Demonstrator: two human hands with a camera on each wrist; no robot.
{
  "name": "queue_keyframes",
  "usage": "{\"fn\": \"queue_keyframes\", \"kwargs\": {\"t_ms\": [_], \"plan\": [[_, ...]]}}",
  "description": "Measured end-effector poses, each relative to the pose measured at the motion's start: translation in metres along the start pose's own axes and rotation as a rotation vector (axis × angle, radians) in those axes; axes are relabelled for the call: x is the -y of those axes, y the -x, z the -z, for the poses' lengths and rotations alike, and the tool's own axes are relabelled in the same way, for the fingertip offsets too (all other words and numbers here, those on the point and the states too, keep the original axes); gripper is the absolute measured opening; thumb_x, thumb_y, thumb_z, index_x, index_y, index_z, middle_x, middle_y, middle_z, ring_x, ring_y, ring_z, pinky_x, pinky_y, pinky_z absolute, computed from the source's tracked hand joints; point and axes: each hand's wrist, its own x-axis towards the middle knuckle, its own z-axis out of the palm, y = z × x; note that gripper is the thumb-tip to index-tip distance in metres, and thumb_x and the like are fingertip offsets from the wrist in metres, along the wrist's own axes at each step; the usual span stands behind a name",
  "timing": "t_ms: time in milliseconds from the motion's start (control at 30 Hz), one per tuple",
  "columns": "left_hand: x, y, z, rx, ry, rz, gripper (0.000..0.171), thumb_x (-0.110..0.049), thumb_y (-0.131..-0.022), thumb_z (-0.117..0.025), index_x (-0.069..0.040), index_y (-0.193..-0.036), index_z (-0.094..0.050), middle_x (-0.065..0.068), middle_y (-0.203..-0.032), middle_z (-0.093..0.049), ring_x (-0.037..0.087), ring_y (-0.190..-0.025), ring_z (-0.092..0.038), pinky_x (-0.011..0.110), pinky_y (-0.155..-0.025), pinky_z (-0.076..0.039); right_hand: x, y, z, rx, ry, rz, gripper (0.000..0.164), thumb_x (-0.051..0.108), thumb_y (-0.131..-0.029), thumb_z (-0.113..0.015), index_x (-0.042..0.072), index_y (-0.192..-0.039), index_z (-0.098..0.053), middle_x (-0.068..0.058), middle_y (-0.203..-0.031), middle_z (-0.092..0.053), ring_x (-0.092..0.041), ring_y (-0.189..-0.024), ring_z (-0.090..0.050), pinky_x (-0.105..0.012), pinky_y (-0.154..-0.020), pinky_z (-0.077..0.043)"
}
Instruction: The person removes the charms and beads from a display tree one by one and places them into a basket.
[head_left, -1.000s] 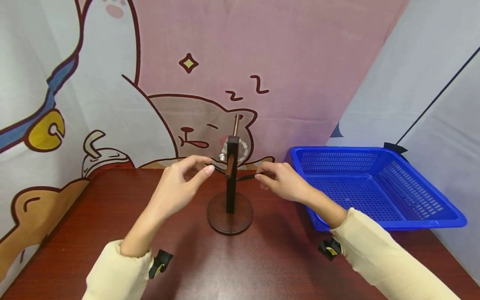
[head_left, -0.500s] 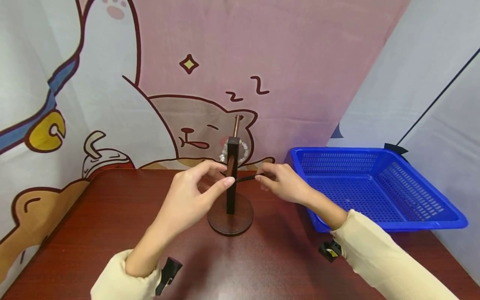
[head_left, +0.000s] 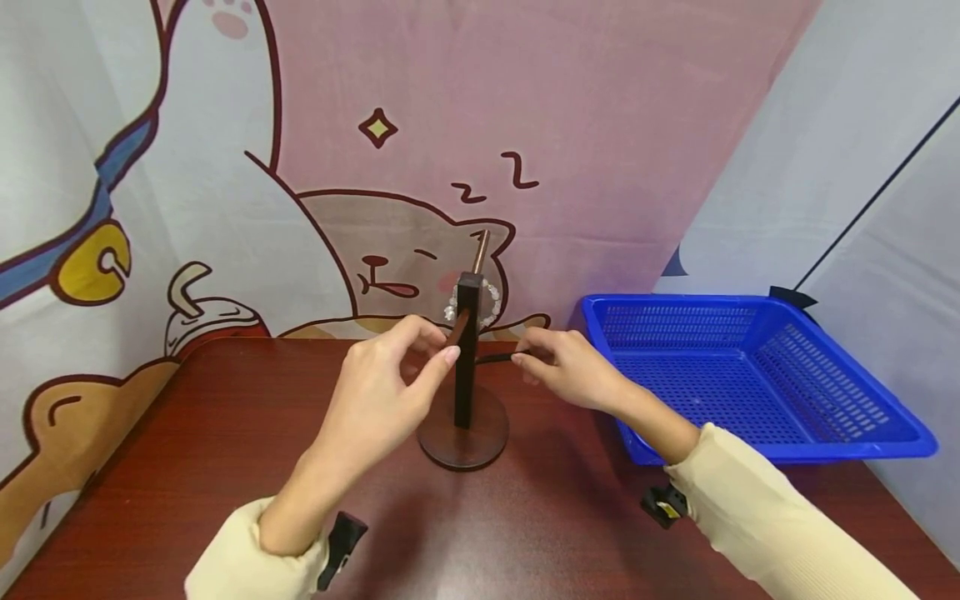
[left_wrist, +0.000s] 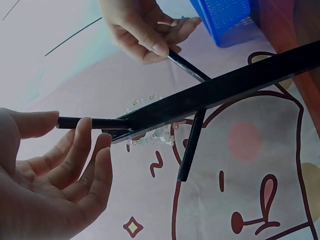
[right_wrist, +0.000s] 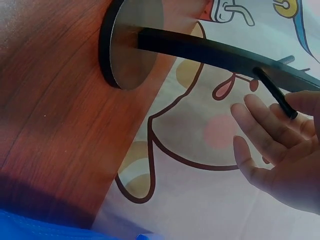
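Note:
A dark wooden display stand [head_left: 466,379] rises upright from a round base [head_left: 463,450], with pegs sticking out of its post. My left hand [head_left: 378,392] pinches the front peg [left_wrist: 105,123] near its end, thumb at the tip and fingers beside it. On the other side, my right hand [head_left: 568,365] pinches the tip of the right peg [right_wrist: 275,94] between thumb and fingers. The left peg [left_wrist: 192,147] shows in the left wrist view, untouched. A pale beaded bracelet [head_left: 492,305] with a small charm hangs behind the post, partly hidden by it.
A blue plastic basket [head_left: 836,446] stands at the right of the reddish-brown table [head_left: 202,467], close to my right forearm. Behind the table hangs a cartoon-printed cloth [head_left: 600,150]. Dark camera mounts stick out at both sleeves.
My left hand has let go of the left peg and moved right to the front peg. The stand has turned slightly, its rear peg swinging right. My right hand stays at its peg.

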Motion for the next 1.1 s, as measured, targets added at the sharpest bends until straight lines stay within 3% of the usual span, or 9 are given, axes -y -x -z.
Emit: {"fn": "queue_keyframes", "kwargs": {"t_ms": [300, 533, 767, 1100], "plan": [[0.003, -0.003, 0.007, -0.011, -0.062, 0.010, 0.004, -0.013, -0.083, -0.065, -0.011, -0.081, -0.064, -0.003, -0.071, -0.063, 0.010, -0.057, -0.050, 0.030, -0.056, -0.040, 0.004, 0.006, -0.001, 0.004, -0.011, 0.000, 0.007, 0.009, -0.088, -0.058, 0.010, -0.082, -0.057, 0.006, -0.063, -0.059, -0.008, -0.059, -0.057, -0.026, -0.054, -0.042], [0.006, -0.006, 0.011, -0.004, -0.102, 0.020, 0.005, -0.012, -0.083, -0.065, -0.011, -0.078, -0.063, -0.003, -0.059, -0.053, 0.014, -0.051, -0.041, 0.031, -0.052, -0.034, 0.010, 0.010, -0.001, -0.014, 0.020, 0.008, 0.010, 0.010, -0.086, -0.060, 0.013, -0.077, -0.057, 0.010, -0.063, -0.055, -0.004, -0.057, -0.050, -0.025, -0.054, -0.041], [0.012, -0.008, 0.017, -0.002, -0.115, -0.004, 0.006, -0.009, -0.084, -0.062, -0.010, -0.079, -0.063, -0.002, -0.069, -0.062, 0.013, -0.050, -0.038, 0.031, -0.053, -0.033, 0.016, 0.013, -0.004, -0.020, 0.040, 0.053, 0.011, 0.011, -0.084, -0.063, 0.013, -0.076, -0.057, 0.011, -0.064, -0.050, -0.004, -0.056, -0.042, -0.024, -0.052, -0.037], [0.020, -0.017, 0.021, 0.015, -0.098, 0.006, 0.007, -0.007, -0.086, -0.059, -0.008, -0.080, -0.063, 0.000, -0.073, -0.066, 0.015, -0.065, -0.063, 0.035, -0.067, -0.046, 0.022, 0.017, -0.008, -0.004, -0.004, 0.075, 0.014, 0.017, -0.087, -0.063, 0.015, -0.074, -0.056, 0.011, -0.060, -0.043, -0.003, -0.052, -0.038, -0.023, -0.047, -0.033]]}}
